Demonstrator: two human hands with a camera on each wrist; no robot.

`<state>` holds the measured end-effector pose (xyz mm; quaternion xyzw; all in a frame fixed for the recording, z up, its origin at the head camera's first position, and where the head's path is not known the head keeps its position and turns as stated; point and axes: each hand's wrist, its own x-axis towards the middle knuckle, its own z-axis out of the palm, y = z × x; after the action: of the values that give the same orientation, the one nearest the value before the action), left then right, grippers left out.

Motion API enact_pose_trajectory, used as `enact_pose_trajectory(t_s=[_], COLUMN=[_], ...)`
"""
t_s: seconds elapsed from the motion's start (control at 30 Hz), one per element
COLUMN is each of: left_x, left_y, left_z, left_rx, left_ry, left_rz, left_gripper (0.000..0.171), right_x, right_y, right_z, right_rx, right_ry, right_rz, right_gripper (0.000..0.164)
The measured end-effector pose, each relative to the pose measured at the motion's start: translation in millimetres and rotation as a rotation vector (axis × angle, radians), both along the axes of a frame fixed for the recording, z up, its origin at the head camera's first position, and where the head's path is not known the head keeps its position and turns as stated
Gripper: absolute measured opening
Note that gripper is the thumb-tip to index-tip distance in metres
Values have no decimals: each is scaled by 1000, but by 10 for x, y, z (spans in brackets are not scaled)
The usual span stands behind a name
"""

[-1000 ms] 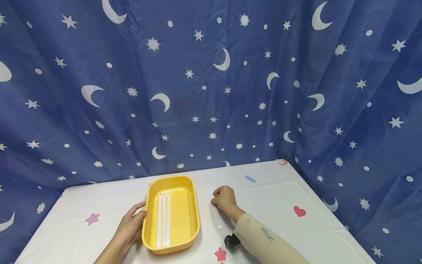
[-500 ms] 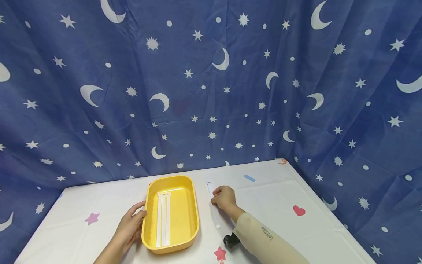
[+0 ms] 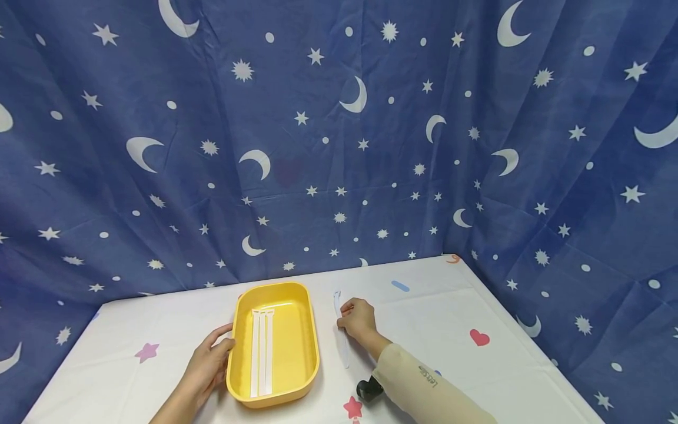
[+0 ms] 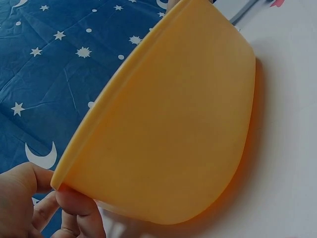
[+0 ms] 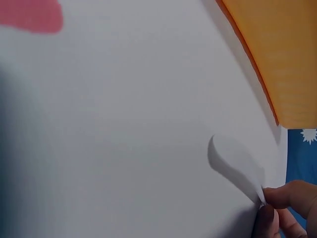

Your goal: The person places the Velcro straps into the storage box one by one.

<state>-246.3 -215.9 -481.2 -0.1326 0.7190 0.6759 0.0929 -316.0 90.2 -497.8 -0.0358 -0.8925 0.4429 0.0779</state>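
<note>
A yellow tray (image 3: 293, 362) sits on the table, left of the middle in the head view. My left hand (image 3: 208, 360) grips its left rim, with thumb and fingers pinching the edge in the left wrist view (image 4: 74, 203). Inside the tray, several white cable ties (image 3: 262, 353) lie lengthwise side by side, their slotted heads at the far end. To the right of the tray, my right hand (image 3: 360, 321) pinches another white cable tie (image 3: 344, 347) between thumb and fingers. That tie stands edge-on, its tail (image 5: 230, 166) curving over the cloth in the right wrist view.
The table has a white cloth (image 3: 424, 335) printed with stars and a red heart (image 3: 479, 337). A black rounded object (image 3: 369, 389) shows under the right wrist. Behind the table hangs a blue curtain (image 3: 296, 147) with moons and stars.
The cable tie in my right hand has turned from flat to edge-on, its head tilting up slightly. My left hand and the tray keep their places.
</note>
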Motion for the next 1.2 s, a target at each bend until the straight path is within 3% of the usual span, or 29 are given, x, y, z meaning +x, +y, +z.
enact_pose_trajectory(t_s=[0.57,1.2], left_x=[-14,-12], left_y=[-15,-7], left_z=[-15,-16], left_rx=[0,-20], left_ry=[-15,-15], left_rz=[4,-1], left_gripper=[57,57], right_x=[-13,-59], right_y=[-10,36], right_z=[7,24], right_rx=[-14,-116], right_ry=[-17,-99], right_rz=[-3,-6], right_gripper=[22,14])
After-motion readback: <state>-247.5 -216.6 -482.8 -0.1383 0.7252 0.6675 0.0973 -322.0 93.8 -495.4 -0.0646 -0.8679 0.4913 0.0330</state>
